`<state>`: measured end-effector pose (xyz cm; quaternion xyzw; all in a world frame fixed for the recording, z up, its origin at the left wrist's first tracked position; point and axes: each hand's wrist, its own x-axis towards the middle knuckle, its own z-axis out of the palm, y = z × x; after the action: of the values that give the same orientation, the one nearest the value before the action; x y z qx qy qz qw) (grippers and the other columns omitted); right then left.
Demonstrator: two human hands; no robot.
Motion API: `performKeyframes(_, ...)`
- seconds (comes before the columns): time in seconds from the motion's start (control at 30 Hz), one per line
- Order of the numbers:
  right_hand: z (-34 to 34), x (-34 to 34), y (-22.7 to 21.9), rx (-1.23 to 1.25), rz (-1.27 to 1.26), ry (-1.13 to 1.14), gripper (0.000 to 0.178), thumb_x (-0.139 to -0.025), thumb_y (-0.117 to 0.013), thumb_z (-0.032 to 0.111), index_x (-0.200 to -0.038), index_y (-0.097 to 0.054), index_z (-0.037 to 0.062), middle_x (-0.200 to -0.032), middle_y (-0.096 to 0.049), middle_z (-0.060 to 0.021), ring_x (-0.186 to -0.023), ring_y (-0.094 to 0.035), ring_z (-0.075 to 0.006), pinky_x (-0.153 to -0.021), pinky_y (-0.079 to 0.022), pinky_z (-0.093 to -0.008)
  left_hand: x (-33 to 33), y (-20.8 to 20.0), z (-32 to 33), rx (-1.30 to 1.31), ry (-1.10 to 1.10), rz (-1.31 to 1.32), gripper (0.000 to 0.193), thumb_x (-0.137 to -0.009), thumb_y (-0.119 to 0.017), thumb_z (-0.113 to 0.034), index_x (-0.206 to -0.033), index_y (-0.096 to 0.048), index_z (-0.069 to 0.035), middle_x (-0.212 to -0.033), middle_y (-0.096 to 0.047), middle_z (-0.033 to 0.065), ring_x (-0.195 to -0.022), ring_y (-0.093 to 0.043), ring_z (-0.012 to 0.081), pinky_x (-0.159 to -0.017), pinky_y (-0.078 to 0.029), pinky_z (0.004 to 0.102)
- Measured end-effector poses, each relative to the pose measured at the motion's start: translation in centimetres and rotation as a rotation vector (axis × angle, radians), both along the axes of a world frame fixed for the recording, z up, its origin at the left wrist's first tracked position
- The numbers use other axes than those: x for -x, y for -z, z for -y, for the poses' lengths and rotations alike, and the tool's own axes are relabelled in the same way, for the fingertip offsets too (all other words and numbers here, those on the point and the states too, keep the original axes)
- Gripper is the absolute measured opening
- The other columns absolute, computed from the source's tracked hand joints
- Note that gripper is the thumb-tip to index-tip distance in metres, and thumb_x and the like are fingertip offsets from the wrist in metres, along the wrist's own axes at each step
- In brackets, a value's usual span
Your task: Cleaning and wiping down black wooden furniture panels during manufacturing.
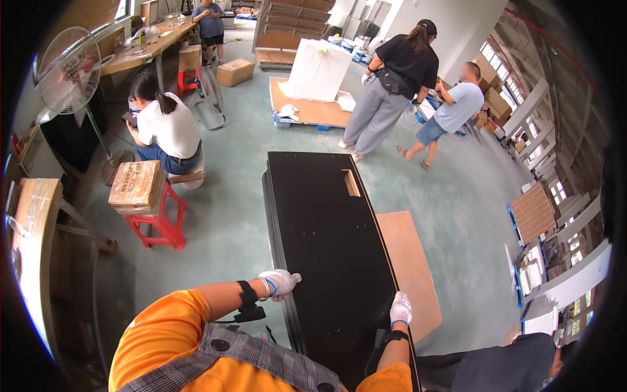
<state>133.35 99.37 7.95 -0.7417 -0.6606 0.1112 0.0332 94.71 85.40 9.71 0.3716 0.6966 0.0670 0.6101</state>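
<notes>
In front of me lies a stack of long black panels (326, 255), with a rectangular cutout near its far right corner and small holes in the top face. My left hand (281, 283), in a white knit glove, is closed on the stack's left edge, with the thumb over the top face. On the opposite long edge my right hand (401, 310), gloved alike, is closed around the top panel's rim. Fingers below the edges are hidden, so I cannot tell how many panels each hand grips.
A brown board (411, 274) lies right of the stack. To the left, a taped carton (136, 187) sits on a red stool (160, 225) near a seated person (171, 124) and a standing fan (68, 70). Two people walk beyond, by a loaded pallet (307, 110). Another person (503, 366) is close at lower right.
</notes>
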Motion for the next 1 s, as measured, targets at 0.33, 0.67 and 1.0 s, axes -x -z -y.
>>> performKeyframes(0.33, -0.9, -0.6, 1.0, -0.004, 0.04, 0.007, 0.05, -0.1, -0.025, 0.037, -0.111, -0.06, 0.0023, -0.118, -0.059, -0.0205, -0.112, -0.055, -0.0348, -0.099, -0.041, -0.042, -0.1, -0.5, -0.3, -0.025, -0.036, -0.096, 0.067, -0.094, -0.032, -0.053, -0.074, -0.059, 0.004, -0.062, -0.061, 0.0128, -0.053, -0.062, 0.0256, -0.053, -0.051, 0.0378)
performKeyframes(0.67, 3.2, -4.9, 0.1, 0.039, 0.155, 0.029, 0.054, -0.098, -0.026, 0.042, -0.111, -0.063, 0.0047, -0.117, -0.061, -0.0196, -0.112, -0.056, -0.0335, -0.098, -0.043, -0.0426, -2.6, -3.0, 3.3, -0.133, 0.203, -0.066, 0.071, -0.094, -0.036, -0.055, -0.104, -0.063, 0.01, -0.085, -0.067, 0.0256, -0.078, -0.07, 0.0333, -0.076, -0.054, 0.0385)
performKeyframes(1.0, 7.9, -7.6, 0.4, -0.092, 0.101, 0.174, 0.047, -0.098, -0.031, 0.038, -0.109, -0.063, 0.0047, -0.111, -0.063, -0.0206, -0.107, -0.058, -0.0364, -0.094, -0.044, -0.0446, -5.0, -2.8, 2.6, 0.142, -0.359, 0.568, 0.071, -0.092, -0.055, -0.037, -0.142, -0.028, 0.005, -0.149, -0.026, 0.0255, -0.139, -0.022, 0.0435, -0.113, -0.015, 0.0562)
